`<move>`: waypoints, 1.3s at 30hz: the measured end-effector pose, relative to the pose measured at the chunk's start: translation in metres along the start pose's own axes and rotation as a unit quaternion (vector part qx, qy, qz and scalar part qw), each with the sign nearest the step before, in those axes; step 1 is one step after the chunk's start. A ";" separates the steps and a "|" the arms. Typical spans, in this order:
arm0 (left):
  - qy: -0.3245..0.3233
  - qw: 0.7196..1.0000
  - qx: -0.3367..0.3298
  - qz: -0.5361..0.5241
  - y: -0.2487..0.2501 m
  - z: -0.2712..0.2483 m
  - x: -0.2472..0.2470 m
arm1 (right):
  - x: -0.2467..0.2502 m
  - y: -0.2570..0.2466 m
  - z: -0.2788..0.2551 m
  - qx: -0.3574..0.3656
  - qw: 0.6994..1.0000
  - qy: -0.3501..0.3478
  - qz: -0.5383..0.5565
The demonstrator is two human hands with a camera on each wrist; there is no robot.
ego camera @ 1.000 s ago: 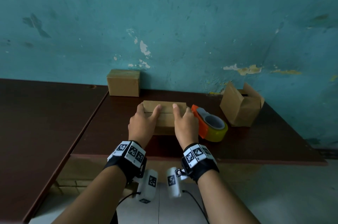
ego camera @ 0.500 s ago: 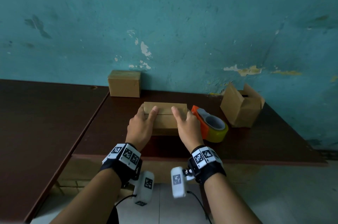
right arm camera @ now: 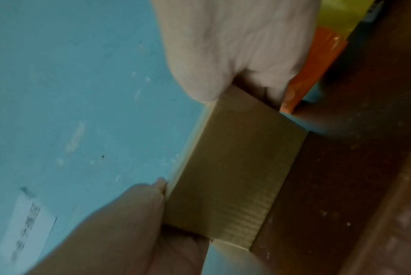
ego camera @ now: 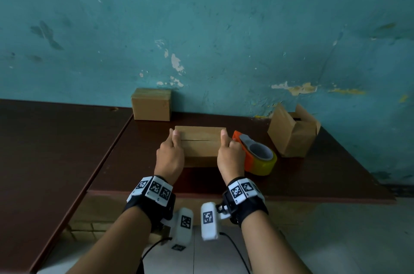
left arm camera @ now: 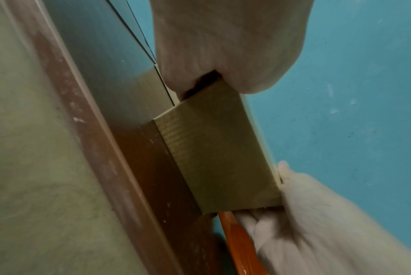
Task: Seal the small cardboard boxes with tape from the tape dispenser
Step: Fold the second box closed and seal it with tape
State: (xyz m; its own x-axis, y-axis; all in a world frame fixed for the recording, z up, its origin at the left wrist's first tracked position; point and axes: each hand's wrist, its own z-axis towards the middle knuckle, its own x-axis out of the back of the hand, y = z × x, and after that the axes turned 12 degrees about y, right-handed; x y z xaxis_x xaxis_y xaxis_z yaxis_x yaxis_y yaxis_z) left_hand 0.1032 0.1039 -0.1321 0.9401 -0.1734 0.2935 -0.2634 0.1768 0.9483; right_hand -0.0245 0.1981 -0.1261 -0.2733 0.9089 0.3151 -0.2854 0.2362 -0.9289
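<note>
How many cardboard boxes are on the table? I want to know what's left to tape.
3: one held between both hands, one closed against the wall, one open right of the tape dispenser.

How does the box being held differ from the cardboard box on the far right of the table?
The held box has its top flaps folded shut, meeting at a seam; the right-hand box has flaps standing open. The held box sits square to the table edge between the left hand and right hand; the right-hand box is turned at an angle, untouched. Both are plain brown cardboard; no tape is visible on either.
</note>
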 end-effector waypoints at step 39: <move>0.065 0.997 -0.026 0.029 0.003 -0.006 0.001 | 0.001 0.004 -0.031 0.013 0.986 -0.113 0.118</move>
State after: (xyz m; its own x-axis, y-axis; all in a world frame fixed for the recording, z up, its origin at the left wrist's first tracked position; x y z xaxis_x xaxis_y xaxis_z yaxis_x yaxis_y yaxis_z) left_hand 0.1050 0.1097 -0.1296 0.9444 -0.0348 0.3271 -0.3106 0.2332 0.9215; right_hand 0.0030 0.2108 -0.1352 -0.5321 0.8368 0.1293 -0.2122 0.0160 -0.9771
